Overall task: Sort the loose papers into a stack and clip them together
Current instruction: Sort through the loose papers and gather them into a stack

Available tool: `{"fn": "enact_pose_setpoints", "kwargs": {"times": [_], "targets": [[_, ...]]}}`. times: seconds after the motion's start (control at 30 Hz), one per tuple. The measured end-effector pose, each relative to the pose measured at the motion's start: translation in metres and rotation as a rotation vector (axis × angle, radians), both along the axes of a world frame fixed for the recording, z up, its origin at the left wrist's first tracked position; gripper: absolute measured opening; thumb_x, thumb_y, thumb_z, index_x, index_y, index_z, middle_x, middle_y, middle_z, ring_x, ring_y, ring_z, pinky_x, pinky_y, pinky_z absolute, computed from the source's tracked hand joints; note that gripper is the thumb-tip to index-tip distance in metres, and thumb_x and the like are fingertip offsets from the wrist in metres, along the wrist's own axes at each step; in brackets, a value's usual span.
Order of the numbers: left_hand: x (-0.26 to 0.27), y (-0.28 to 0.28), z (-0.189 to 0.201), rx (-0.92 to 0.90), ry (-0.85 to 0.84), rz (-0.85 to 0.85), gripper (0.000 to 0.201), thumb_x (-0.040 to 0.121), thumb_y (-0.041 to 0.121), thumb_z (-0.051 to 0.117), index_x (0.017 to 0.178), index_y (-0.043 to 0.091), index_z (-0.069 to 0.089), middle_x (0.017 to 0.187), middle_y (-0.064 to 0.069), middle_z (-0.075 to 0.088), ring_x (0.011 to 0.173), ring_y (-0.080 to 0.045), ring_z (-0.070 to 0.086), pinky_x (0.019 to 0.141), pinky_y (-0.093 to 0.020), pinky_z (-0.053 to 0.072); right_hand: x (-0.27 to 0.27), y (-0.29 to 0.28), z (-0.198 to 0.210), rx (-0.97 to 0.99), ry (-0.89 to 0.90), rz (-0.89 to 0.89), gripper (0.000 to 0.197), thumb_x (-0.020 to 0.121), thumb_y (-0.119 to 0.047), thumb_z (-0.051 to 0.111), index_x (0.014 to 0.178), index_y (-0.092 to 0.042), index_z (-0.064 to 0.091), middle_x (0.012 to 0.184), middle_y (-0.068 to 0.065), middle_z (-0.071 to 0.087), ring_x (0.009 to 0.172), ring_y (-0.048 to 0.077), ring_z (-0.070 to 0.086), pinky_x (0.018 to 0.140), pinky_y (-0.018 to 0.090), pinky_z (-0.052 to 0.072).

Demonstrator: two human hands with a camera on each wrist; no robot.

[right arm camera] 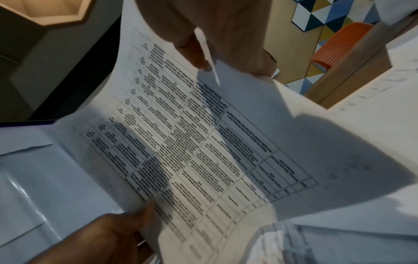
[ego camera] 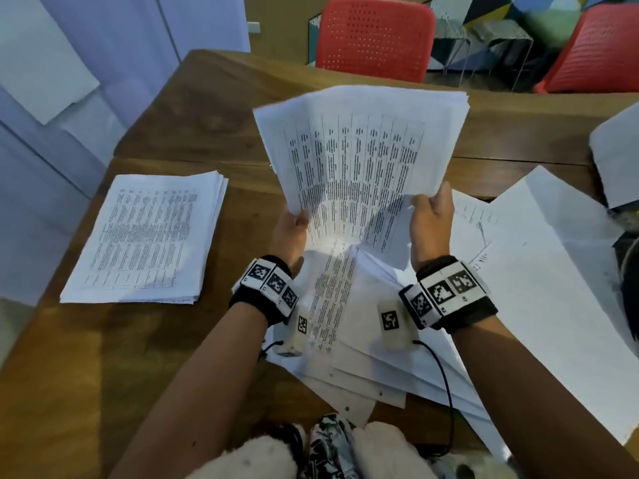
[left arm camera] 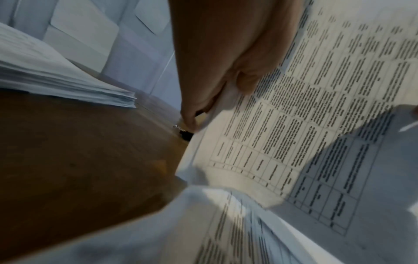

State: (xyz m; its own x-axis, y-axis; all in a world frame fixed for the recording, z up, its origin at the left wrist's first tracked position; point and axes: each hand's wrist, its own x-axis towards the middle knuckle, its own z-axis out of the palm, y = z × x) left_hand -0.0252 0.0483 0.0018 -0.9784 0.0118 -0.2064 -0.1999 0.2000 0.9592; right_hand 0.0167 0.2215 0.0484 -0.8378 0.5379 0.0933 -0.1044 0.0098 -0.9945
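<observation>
I hold a bundle of printed table sheets [ego camera: 359, 150] tilted up above the wooden table [ego camera: 103, 357]. My left hand [ego camera: 295, 224] pinches its lower left corner and my right hand [ego camera: 432, 210] pinches its lower right edge. The left wrist view shows the left hand's thumb [left arm camera: 244, 80] on the sheets [left arm camera: 316, 116]. In the right wrist view the right hand [right arm camera: 226, 35] grips the bundle [right arm camera: 181, 142]. A squared stack of papers [ego camera: 148, 236] lies on the left. Loose sheets [ego camera: 359, 340] lie fanned under my wrists. A small black binder clip [left arm camera: 185, 134] sits beyond the left hand.
Large white sheets [ego camera: 553, 271] cover the table's right side. Two red chairs [ego camera: 375, 36] [ego camera: 598, 50] stand behind the far edge. Blue-white panels [ego camera: 52, 98] line the left. A cable [ego camera: 446, 385] runs from my right wrist over the loose papers.
</observation>
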Motion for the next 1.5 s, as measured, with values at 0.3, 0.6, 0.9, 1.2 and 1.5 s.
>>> {"fn": "enact_pose_setpoints", "kwargs": {"times": [0.3,0.6,0.9,1.2,1.5], "targets": [[-0.037,-0.121,0.035,-0.133,0.151,0.309,0.01,0.089,0.017,0.043,0.086,0.013,0.051,0.103,-0.023,0.063,0.097,-0.038,0.062,0.087,-0.054,0.051,-0.026,-0.091,-0.025,0.19,-0.29,0.218,0.019,0.091,0.002,0.036,0.103,-0.012,0.041,0.087,-0.001,0.05,0.086,0.014,0.047,0.082,0.025,0.038],[-0.06,-0.257,0.028,-0.499,0.034,0.424,0.028,0.09,0.012,0.039,0.101,0.005,0.063,0.116,-0.027,0.059,0.105,-0.041,0.056,0.089,-0.04,0.045,-0.045,-0.208,-0.056,0.425,-0.514,0.555,0.035,0.087,-0.011,0.055,0.06,-0.021,0.036,0.079,0.009,0.055,0.082,0.025,0.054,0.071,0.029,0.037],[-0.056,-0.311,-0.012,-0.605,-0.16,0.469,0.032,0.096,0.013,0.039,0.121,0.0,0.054,0.128,-0.023,0.055,0.118,-0.038,0.051,0.097,-0.037,0.04,-0.047,-0.269,-0.084,0.439,-0.702,0.592,0.013,0.086,0.0,0.051,0.077,-0.009,0.049,0.092,0.02,0.06,0.083,0.032,0.064,0.066,0.037,0.054],[-0.041,-0.304,-0.037,-0.805,-0.537,0.304,0.059,0.096,0.019,0.043,0.145,-0.002,0.016,0.153,-0.02,0.012,0.141,-0.036,0.017,0.115,-0.043,0.018,-0.045,-0.292,-0.09,0.768,-0.797,0.791,0.034,0.089,-0.005,0.049,0.122,0.002,0.044,0.13,0.016,0.04,0.114,0.03,0.048,0.09,0.031,0.042],[-0.039,-0.25,-0.016,-0.785,-0.429,0.245,0.075,0.094,0.016,0.045,0.15,0.008,-0.005,0.158,-0.016,-0.007,0.146,-0.03,-0.008,0.119,-0.049,0.003,-0.045,-0.23,-0.078,0.685,-0.743,0.732,0.042,0.093,-0.025,0.048,0.131,-0.007,0.042,0.14,0.016,0.039,0.123,0.029,0.044,0.102,0.036,0.04]]}}
